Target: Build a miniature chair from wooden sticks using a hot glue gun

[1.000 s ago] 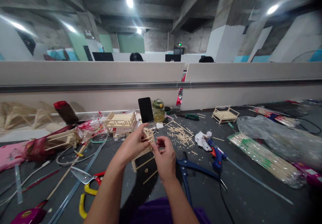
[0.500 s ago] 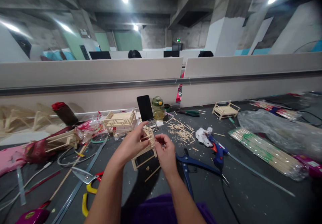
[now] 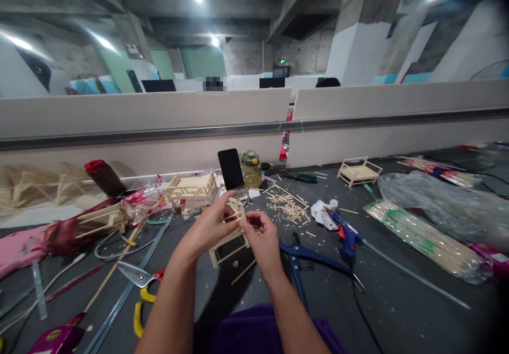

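Note:
A small frame built of thin wooden sticks point(image 3: 231, 245) stands tilted on the dark table between my hands. My left hand point(image 3: 217, 226) grips its upper part from the left, thumb and fingers around the sticks. On the right edge of the frame, the fingertips of my right hand point(image 3: 260, 235) are pinched together; whether a small piece is between them is too small to tell. A loose stick point(image 3: 243, 272) lies in front of the frame. Just beyond my hands is a pile of short cut sticks point(image 3: 289, 205).
Blue cutters point(image 3: 296, 253) and a blue glue gun point(image 3: 349, 241) lie right, near bagged sticks point(image 3: 413, 237). Yellow-handled scissors point(image 3: 145, 285) are at left. Behind stand a phone point(image 3: 230, 168), a green bottle point(image 3: 251, 169) and stick models point(image 3: 191, 188), point(image 3: 359, 173).
Both hands keep their hold at the stick frame, with almost no movement. The whole view has shifted slightly.

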`<state>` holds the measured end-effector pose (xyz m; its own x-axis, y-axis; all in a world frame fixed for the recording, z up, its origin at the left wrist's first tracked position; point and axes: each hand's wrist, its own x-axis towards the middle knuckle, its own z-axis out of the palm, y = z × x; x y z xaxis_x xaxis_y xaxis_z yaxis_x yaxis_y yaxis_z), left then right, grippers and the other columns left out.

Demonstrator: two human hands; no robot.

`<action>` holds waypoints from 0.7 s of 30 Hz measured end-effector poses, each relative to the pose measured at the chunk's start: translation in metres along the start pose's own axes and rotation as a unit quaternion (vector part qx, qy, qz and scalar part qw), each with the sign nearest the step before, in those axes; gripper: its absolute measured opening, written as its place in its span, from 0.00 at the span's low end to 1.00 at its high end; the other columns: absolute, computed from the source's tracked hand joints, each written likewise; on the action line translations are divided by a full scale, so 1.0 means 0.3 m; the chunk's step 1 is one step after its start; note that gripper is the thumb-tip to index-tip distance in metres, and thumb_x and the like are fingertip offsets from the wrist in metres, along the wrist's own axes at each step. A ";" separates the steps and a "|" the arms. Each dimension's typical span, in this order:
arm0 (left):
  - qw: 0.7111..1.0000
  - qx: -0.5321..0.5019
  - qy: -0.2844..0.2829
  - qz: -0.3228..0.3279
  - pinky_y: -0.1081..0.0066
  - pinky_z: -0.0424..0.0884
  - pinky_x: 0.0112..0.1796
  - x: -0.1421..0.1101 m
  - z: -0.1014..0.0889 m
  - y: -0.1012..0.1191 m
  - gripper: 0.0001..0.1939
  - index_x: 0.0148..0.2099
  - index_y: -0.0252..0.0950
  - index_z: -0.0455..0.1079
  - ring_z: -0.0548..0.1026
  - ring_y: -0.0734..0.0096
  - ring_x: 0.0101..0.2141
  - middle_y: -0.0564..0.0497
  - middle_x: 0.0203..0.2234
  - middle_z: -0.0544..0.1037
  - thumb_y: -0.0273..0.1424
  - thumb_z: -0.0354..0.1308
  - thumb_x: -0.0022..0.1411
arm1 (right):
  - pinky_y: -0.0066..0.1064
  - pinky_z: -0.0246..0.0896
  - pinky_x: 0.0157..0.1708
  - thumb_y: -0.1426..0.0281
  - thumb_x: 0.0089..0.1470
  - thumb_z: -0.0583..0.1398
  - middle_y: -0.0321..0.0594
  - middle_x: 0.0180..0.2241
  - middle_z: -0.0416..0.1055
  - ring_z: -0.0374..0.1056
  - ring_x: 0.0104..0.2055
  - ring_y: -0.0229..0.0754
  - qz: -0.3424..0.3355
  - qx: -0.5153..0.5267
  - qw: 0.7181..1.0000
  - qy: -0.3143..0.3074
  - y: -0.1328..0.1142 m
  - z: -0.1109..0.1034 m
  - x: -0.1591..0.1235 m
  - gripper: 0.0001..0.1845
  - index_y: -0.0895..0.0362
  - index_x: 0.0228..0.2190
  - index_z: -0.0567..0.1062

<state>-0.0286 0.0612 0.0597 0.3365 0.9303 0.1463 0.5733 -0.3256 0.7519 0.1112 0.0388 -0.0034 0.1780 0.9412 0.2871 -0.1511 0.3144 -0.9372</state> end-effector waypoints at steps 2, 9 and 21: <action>1.000 -0.002 -0.005 0.000 0.70 0.62 0.29 0.000 -0.001 -0.002 0.36 0.64 0.34 0.50 0.68 0.71 0.26 0.58 0.23 0.69 0.29 0.56 0.54 | 0.28 0.65 0.31 0.69 0.50 0.61 0.38 0.31 0.75 0.69 0.30 0.38 0.000 0.001 1.000 -0.002 0.003 0.000 -0.001 0.07 0.57 0.33 0.75; 1.000 -0.008 -0.025 0.002 0.71 0.62 0.29 -0.006 -0.006 0.010 0.35 0.64 0.35 0.51 0.68 0.71 0.27 0.58 0.24 0.70 0.31 0.56 0.56 | 0.27 0.64 0.30 0.69 0.50 0.62 0.38 0.32 0.74 0.69 0.31 0.38 0.016 0.000 1.000 -0.015 0.006 -0.001 -0.001 0.08 0.57 0.34 0.74; 1.000 0.012 -0.011 0.008 0.72 0.63 0.29 -0.004 -0.004 -0.008 0.33 0.63 0.37 0.55 0.69 0.71 0.26 0.57 0.24 0.70 0.31 0.56 0.56 | 0.28 0.65 0.30 0.68 0.49 0.61 0.38 0.30 0.74 0.70 0.31 0.39 0.019 0.015 1.000 -0.005 0.009 -0.008 0.005 0.08 0.57 0.33 0.74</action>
<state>-0.0313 0.0610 0.0586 0.3627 0.9207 0.1441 0.5854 -0.3453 0.7335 0.1135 0.0409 -0.0059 0.1624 0.9534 0.2542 -0.1858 0.2826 -0.9411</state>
